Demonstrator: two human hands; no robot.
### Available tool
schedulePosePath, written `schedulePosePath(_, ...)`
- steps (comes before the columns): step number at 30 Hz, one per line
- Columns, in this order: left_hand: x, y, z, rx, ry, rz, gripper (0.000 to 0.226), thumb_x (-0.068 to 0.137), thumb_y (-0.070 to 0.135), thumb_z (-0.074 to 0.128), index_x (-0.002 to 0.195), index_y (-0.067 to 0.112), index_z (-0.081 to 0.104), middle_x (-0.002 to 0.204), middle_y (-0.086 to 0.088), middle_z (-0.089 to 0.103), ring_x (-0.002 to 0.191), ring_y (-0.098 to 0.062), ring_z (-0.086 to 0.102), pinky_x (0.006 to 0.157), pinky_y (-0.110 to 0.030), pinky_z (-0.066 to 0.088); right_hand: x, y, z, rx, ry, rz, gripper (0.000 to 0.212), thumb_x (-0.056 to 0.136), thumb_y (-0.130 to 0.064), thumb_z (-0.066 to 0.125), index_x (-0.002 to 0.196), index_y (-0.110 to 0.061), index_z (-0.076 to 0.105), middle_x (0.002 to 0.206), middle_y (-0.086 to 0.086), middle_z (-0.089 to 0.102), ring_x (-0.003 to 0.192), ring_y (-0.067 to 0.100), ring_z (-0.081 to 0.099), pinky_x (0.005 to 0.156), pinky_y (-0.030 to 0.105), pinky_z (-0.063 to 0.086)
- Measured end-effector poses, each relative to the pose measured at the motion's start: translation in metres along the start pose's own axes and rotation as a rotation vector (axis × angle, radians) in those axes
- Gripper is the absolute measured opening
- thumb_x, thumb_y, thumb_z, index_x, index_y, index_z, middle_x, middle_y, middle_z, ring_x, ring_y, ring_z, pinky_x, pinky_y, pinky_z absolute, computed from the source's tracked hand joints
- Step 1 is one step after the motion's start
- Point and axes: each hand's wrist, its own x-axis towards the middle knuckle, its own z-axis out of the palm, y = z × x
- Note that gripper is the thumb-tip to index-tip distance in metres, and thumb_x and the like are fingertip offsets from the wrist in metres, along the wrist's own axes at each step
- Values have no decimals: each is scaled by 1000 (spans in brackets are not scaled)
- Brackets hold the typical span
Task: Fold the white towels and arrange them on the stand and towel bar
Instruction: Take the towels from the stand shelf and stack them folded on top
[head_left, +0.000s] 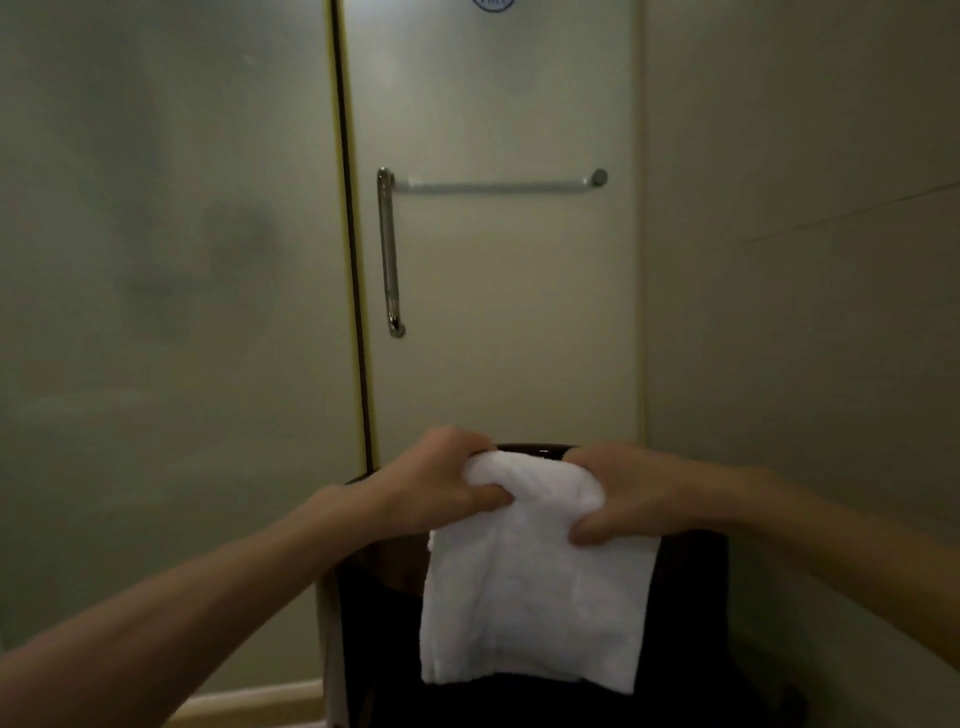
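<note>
A white towel (530, 587) hangs folded in front of me, its top edge bunched between both hands. My left hand (441, 483) grips the top left of the towel, thumb curled over the fabric. My right hand (628, 493) grips the top right part in the same way. Below and behind the towel stands a dark stand (691, 613), its rounded top edge showing between my hands. A horizontal chrome towel bar (498, 184) is fixed on the frosted glass door (509, 312) ahead, with nothing on it.
A vertical chrome door handle (388, 254) sits at the left end of the towel bar. A frosted glass panel (166, 260) fills the left side and a plain wall (800, 260) the right. A pale floor strip (249, 706) shows at bottom left.
</note>
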Motion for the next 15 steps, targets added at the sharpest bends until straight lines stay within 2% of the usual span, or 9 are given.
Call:
schedulePosePath(2, 8, -1, -15, -23, 23, 0, 17, 77, 29, 76, 85, 16, 69, 75, 3, 67, 63, 0, 57, 52, -17, 42, 8, -3, -10, -8, 63, -5, 28, 72, -27, 77, 96, -25, 63, 91, -7, 65, 87, 14, 62, 73, 30, 50)
schedulePosePath(4, 17, -1, -29, -73, 55, 0, 12, 76, 27, 78, 81, 21, 68, 73, 6, 66, 60, 3, 56, 50, -14, 42, 17, -5, -23, 9, 96, -5, 27, 71, -29, 77, 96, -25, 66, 89, -6, 67, 83, 13, 64, 70, 29, 51)
schedulePosePath(7, 33, -1, -45, -114, 141, -27, 16, 72, 30, 80, 82, 24, 68, 74, 8, 67, 65, -1, 62, 52, -12, 45, 32, -6, -43, 54, 145, 0, 21, 70, -29, 78, 89, -27, 68, 81, -14, 66, 76, 5, 63, 59, 19, 46)
schedulePosePath(10, 49, -5, -58, -181, 248, -78, 26, 66, 34, 84, 85, 22, 71, 79, 6, 70, 71, -5, 66, 57, -19, 53, 50, -6, -62, 56, 199, -13, 19, 69, -28, 79, 84, -26, 67, 76, -15, 63, 73, 7, 61, 54, 14, 42)
schedulePosePath(12, 57, -9, -67, -178, 228, -77, 36, 62, 33, 87, 92, 21, 71, 85, 4, 71, 78, -7, 67, 64, -23, 56, 62, -5, -72, 75, 211, -30, 19, 66, -29, 78, 80, -26, 66, 74, -15, 62, 71, 6, 60, 54, 15, 41)
schedulePosePath(15, 69, -16, -74, -43, 122, -59, 43, 59, 25, 89, 95, 23, 67, 88, 7, 67, 78, -5, 64, 61, -15, 48, 77, 1, -78, 62, 227, -36, 15, 70, -21, 77, 72, -27, 64, 70, -16, 60, 67, 2, 56, 54, 17, 41)
